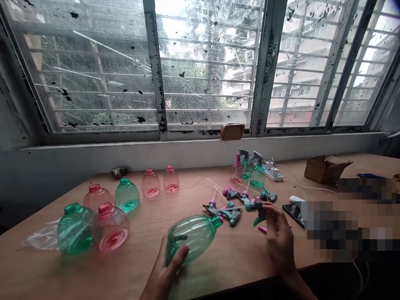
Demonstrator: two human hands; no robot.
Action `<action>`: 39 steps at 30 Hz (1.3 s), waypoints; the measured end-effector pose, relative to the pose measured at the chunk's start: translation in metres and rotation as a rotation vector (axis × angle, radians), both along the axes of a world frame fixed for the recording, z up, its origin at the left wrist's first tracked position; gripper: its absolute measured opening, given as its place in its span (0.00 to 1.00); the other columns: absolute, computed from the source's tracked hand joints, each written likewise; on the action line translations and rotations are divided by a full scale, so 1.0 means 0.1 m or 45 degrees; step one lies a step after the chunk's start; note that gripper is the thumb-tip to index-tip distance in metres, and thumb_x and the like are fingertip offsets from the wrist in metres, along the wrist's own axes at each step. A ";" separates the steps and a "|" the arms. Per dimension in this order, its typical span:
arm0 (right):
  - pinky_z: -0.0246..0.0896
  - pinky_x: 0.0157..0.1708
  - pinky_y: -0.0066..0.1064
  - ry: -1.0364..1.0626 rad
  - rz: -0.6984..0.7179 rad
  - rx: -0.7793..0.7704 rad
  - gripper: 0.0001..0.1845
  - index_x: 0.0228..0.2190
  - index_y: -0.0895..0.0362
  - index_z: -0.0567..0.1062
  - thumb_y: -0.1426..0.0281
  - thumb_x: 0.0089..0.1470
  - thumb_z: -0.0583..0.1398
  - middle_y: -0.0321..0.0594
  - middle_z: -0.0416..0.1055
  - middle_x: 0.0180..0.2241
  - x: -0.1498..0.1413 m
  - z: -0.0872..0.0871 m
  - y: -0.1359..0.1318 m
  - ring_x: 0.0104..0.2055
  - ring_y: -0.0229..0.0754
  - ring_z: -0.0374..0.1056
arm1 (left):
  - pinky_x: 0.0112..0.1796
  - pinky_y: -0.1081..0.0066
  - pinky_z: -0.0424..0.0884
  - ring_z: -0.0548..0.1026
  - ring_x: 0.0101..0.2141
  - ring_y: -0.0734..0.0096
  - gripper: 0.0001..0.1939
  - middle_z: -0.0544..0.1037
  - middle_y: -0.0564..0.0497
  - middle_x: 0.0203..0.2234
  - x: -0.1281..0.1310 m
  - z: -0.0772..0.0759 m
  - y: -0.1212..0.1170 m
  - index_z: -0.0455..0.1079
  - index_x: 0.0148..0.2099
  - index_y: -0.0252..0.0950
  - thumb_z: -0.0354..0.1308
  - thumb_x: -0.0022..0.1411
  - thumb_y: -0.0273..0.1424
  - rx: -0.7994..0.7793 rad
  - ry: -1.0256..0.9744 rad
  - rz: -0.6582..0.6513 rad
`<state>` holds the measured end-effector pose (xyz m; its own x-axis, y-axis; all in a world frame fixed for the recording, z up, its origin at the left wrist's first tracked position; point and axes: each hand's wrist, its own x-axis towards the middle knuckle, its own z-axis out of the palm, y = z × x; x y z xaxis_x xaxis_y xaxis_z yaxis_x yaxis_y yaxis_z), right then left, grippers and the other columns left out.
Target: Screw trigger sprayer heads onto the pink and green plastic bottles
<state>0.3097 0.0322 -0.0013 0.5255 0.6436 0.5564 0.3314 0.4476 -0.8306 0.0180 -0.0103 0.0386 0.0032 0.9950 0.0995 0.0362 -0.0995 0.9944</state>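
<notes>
- The step in hand looks like bringing a spray head (256,207) and a green bottle (195,237) together; the two are apart.
- The left hand (165,266) has its grip wrapped round the bottle's base end, thumb along the near side. The bottle is tilted above the desk (150,237), its open neck (216,221) up and toward the right hand (280,237).
- The right hand's grip pinches the dark upper end of the spray head, with the trigger hanging below and the thin tube (233,208) pointing left.
- The spray head sits up and to the right of the neck; the tube passes near the opening, though depth is hard to judge.
- The next move, I judge, calls for lining the tube's tip up with the neck, with a steady left grip.
- Loose spray heads (233,214) lie just beyond, open bottles (111,228) stand well to the left, and three fitted bottles (257,176) stand at the back.
</notes>
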 end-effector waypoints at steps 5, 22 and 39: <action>0.67 0.37 0.35 0.437 0.139 -0.187 0.18 0.43 0.50 0.71 0.51 0.60 0.59 0.41 0.73 0.46 0.08 -0.07 0.05 0.49 0.53 0.69 | 0.53 0.62 0.67 0.72 0.54 0.49 0.33 0.78 0.46 0.49 -0.01 0.04 0.01 0.67 0.58 0.42 0.59 0.58 0.57 -0.026 -0.011 0.074; 0.69 0.42 0.39 0.218 0.807 -0.307 0.23 0.44 0.52 0.75 0.52 0.52 0.68 0.42 0.76 0.41 -0.05 0.07 -0.04 0.47 0.54 0.72 | 0.36 0.69 0.73 0.77 0.33 0.62 0.33 0.81 0.47 0.41 -0.06 -0.08 0.03 0.68 0.59 0.39 0.60 0.60 0.54 0.024 0.023 -0.017; 0.60 0.30 0.29 0.129 1.182 -0.648 0.28 0.38 0.56 0.79 0.56 0.37 0.76 0.34 0.73 0.29 -0.23 0.17 -0.29 0.31 0.44 0.67 | 0.64 0.59 0.60 0.62 0.65 0.45 0.40 0.71 0.47 0.62 -0.06 -0.01 -0.09 0.62 0.66 0.43 0.67 0.55 0.51 0.072 0.040 -0.254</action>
<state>0.2867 0.0035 0.0156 -0.2623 0.9608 0.0899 -0.0431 0.0815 -0.9957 0.0124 -0.0195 0.0379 0.2038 0.9672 0.1518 0.0413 -0.1634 0.9857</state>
